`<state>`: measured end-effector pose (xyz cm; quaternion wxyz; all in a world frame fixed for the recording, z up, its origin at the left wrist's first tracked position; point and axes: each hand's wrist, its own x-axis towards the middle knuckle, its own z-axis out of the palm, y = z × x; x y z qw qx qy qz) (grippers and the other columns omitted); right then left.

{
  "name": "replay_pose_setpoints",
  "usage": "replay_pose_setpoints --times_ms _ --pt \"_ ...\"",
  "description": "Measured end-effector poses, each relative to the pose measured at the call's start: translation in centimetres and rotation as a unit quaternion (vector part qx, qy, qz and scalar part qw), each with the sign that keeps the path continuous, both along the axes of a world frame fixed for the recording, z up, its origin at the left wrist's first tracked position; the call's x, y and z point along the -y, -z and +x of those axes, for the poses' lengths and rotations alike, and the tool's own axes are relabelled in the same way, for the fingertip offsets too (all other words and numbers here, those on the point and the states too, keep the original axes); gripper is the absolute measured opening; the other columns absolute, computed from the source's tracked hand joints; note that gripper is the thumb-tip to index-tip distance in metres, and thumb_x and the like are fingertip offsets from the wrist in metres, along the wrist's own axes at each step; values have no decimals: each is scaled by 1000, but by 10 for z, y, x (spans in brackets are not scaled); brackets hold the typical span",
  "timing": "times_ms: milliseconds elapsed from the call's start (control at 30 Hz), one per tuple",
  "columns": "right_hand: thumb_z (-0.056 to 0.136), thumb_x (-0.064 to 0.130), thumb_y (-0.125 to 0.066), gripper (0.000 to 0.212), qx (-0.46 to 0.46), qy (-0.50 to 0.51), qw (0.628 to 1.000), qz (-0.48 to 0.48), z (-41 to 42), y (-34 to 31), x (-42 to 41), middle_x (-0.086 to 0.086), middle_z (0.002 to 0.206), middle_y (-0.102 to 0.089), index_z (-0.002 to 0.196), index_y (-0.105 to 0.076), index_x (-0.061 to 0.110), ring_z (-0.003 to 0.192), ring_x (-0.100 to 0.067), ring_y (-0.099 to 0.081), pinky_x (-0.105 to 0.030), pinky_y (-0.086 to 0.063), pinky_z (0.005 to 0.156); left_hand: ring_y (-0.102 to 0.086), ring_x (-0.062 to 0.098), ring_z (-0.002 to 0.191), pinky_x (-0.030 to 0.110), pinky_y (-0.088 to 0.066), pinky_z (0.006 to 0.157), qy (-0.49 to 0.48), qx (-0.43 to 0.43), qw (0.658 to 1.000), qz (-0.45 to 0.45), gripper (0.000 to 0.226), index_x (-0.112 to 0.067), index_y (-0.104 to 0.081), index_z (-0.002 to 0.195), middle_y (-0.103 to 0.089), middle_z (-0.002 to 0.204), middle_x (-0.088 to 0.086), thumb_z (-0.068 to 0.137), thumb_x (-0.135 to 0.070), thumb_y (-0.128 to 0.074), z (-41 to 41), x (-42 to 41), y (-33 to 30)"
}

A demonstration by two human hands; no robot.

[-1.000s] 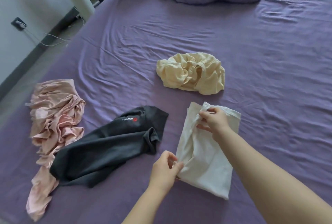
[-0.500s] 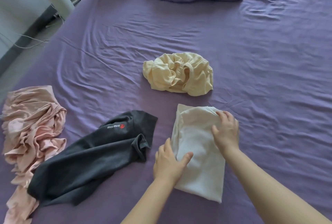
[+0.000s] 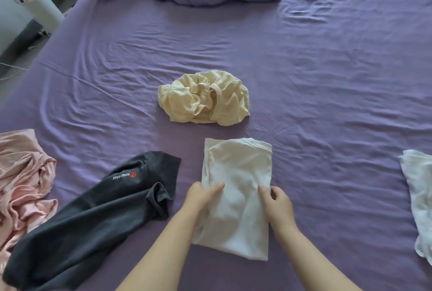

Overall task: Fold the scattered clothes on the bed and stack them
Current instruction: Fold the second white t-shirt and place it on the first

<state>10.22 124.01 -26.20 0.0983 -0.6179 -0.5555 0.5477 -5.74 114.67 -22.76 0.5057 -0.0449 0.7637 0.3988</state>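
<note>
Between the two hands on the purple bed [image 3: 304, 80] lies the folded white top [image 3: 238, 188], the left hand [image 3: 201, 195] pinching its left edge and the right hand [image 3: 278, 199] gripping its right edge.

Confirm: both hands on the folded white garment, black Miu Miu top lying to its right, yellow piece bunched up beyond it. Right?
One slip. The head view shows the black top lying to the left of the folded white garment, not the right. The rest holds: left hand and right hand grip its side edges, and the yellow piece sits bunched up beyond it.
</note>
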Motion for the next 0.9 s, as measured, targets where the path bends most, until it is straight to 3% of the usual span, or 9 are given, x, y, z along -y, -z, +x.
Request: replay_pose_setpoints --times_ms 67,100,167,233,300,500,633,733,900 --pt "91 34 -54 19 -24 -17 1000 10 3 -3 1 6 79 -68 81 -61 19 81 -20 -63 -38 -48 71 -68 28 87 33 -58 69 -14 46 998 38 38 0 -59 117 -69 105 15 85 -18 -69 6 -3 -6" --pt "92 33 -52 17 -32 -28 999 17 4 -5 0 8 81 -68 83 -62 23 82 -17 -63 -36 -47 71 -68 30 91 38 -58 75 -16 53 997 53 35 -2 -59 117 -69 107 15 86 -16 -68 10 -4 -8" --pt "93 32 -50 15 -48 -45 997 28 8 -13 -6 18 85 -69 87 -64 34 85 -4 -63 -22 -46 68 -67 31 96 44 -55 85 -18 60 995 84 31 -8 -59 117 -69 110 13 88 -18 -66 16 -6 -10" --pt "93 31 -50 20 -61 -56 996 44 15 -23 -15 30 86 -67 89 -62 46 85 9 -60 -8 -43 65 -70 26 92 38 -57 77 -11 64 992 113 26 -15 -61 113 -71 106 8 88 -22 -65 22 -8 -14" --pt "94 30 -50 23 -65 -55 994 62 26 -35 -26 34 87 -65 96 -60 50 87 15 -57 -6 -42 68 -71 23 90 35 -57 74 8 67 989 132 24 -20 -61 111 -72 105 4 89 -28 -64 29 -14 -18" --pt "94 31 -51 25 -76 -10 990 121 92 -62 -69 27 99 -66 115 -62 41 91 11 -58 -8 -41 75 -70 19 95 39 -56 84 94 53 982 157 28 -27 -58 111 -71 109 0 89 -45 -58 76 -58 -31" --pt "95 31 -52 28 -60 22 985 161 154 -80 -101 27 103 -63 121 -60 36 96 9 -57 -2 -38 75 -71 19 90 33 -57 73 132 49 973 185 25 -22 -60 109 -74 99 -1 90 -39 -59 132 -103 -39" --pt "95 26 -53 30 -40 52 979 191 205 -92 -128 28 100 -59 124 -61 25 101 0 -56 5 -34 73 -70 22 92 40 -56 82 157 49 965 206 24 -20 -61 109 -74 100 3 90 -35 -60 183 -141 -45" --pt "96 26 -51 32 -6 90 971 223 287 -108 -177 12 103 -66 124 -60 15 109 -14 -58 -1 -35 74 -70 21 92 36 -56 79 181 85 949 244 18 -21 -60 108 -73 102 2 92 -31 -58 264 -206 -57"
